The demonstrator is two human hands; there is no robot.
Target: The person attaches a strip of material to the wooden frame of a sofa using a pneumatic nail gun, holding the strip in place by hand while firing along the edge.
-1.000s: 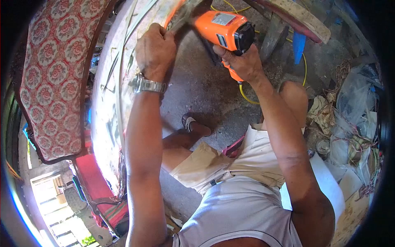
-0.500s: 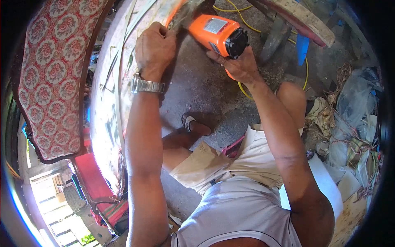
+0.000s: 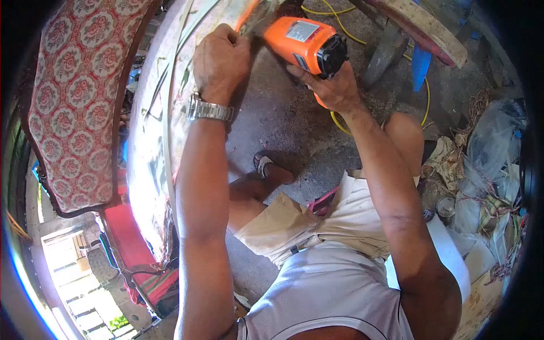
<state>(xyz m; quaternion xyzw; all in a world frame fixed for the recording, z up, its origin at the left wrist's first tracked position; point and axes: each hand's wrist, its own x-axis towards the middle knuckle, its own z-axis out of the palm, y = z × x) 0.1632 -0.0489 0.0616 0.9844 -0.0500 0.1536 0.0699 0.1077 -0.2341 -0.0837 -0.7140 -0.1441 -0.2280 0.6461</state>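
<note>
1. The person's right hand (image 3: 335, 90) is wrapped around the grip of an orange power tool (image 3: 300, 41). The tool points toward the edge of a large curved, pale piece (image 3: 148, 113); whether its nose touches that edge is too blurred to tell.
2. The left hand (image 3: 220, 63), below which a metal watch (image 3: 209, 109) sits on the wrist, is at the same edge, just beside the tool's front end. Its fingers are bent and drawn together; whether they pinch any material cannot be told.
3. The pale piece lies ahead and to the person's left, above the floor (image 3: 272, 122). An orange strip (image 3: 247, 14) shows at its edge, near the left fingertips, and a long, light strip (image 3: 169, 96) runs over its surface.
4. As for progress, both hands and the tool are at one stretch of edge, so this spot appears to be in hand rather than finished. No fastening can be made out there, and the edge runs out of view, so how much is done or left cannot be judged.
5. A flower-patterned panel (image 3: 82, 102) at the far left looks fully covered on its visible face. A yellow hose (image 3: 428, 102) loops beyond the right hand.
</note>
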